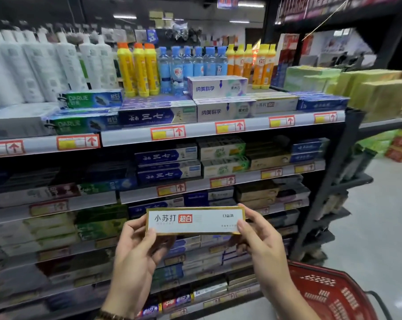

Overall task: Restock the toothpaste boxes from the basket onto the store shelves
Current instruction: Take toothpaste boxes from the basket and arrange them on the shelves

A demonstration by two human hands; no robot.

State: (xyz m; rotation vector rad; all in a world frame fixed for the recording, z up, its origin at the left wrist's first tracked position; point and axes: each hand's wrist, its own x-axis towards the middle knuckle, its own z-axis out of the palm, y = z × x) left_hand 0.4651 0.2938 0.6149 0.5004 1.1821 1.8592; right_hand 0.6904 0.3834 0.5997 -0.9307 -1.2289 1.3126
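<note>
— What does the toothpaste box (195,220) look like?

— Long and flat, with a white face, a gold border, dark Chinese characters and a red patch with white characters. It is held level in the lower centre of the frame, in front of the lower shelves.

— And the hands?

— Both grip it. The left hand (135,252) pinches the left end, thumb on the front and fingers behind. The right hand (262,245) holds the right end the same way.

— Where is the basket?

— The red plastic basket (329,292) sits in the lower right corner, just beside the right forearm. Its contents cannot be seen.

— What about the shelving?

— A dark shelf unit (310,215) with several tiers fills the left and centre, packed with toothpaste boxes lying flat. Red and yellow price labels (168,132) with arrows line the pale shelf edges. On the top tier, right of centre, a box (273,105) carries similar print. Behind it stand white bottles (34,65), yellow bottles (138,70) and blue bottles (190,63).

— And the room?

— It is a shop aisle, with a pale glossy floor (368,227) at the right and strip lights along the top.
</note>
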